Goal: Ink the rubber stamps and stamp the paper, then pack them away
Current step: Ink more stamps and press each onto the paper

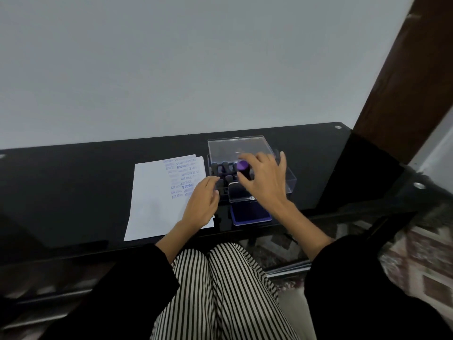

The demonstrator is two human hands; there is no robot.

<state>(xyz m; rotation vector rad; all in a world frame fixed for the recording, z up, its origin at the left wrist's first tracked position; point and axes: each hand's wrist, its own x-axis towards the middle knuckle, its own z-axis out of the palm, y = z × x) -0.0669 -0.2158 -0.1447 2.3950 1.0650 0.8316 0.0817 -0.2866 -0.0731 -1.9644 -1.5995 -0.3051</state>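
A white paper [157, 200] with several blue stamp prints lies on the black table [73, 182]. Right of it stands a clear plastic box [290, 182] with its lid [236, 148] raised, holding several dark-handled stamps [221, 169]. My right hand [266, 182] grips a black stamp [244, 169] with a purple end, held over the box. My left hand [202, 204] rests on the paper's right edge, its fingertips touching the box's left side. A blue ink pad [250, 214] lies in front of the box with its clear cover [239, 193] tipped up.
The table's near edge runs just above my striped trousers [220, 290]. A dark wooden post [402, 77] rises at the right. A patterned rug [421, 251] shows beyond the table's right end. A pale wall stands behind the table.
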